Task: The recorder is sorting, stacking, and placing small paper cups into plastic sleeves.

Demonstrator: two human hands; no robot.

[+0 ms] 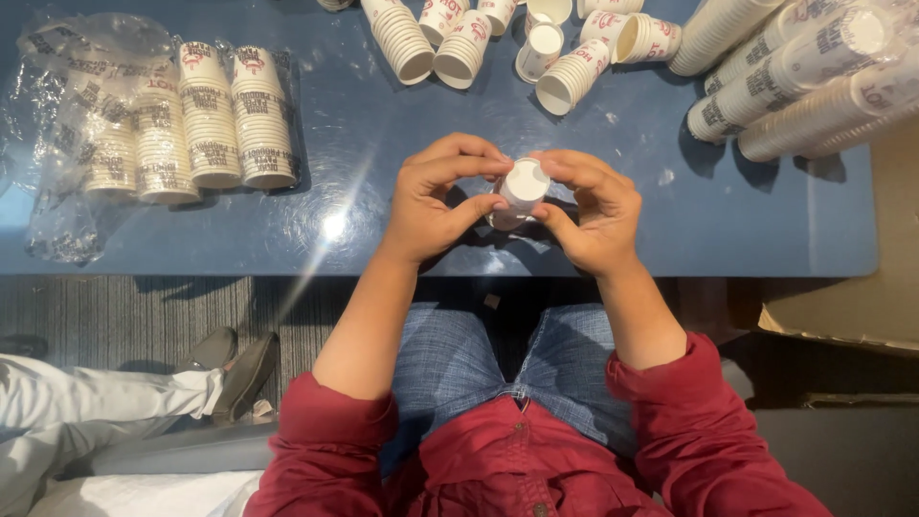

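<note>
My left hand [436,196] and my right hand [593,206] meet over the blue table [364,144], both gripping one small white paper cup [525,184]. The cup is turned bottom up, its white base facing me. Fingertips of both hands pinch its sides, thumbs underneath. Whether more cups are nested inside it is hidden by my fingers.
Several stacks of printed paper cups [215,115] lie in a clear plastic bag [67,134] at the left. Loose short stacks [459,48] lie at the top centre, long stacks [795,77] at the top right. A cardboard box [862,306] is at right. Another person's legs and shoes [230,369] are at lower left.
</note>
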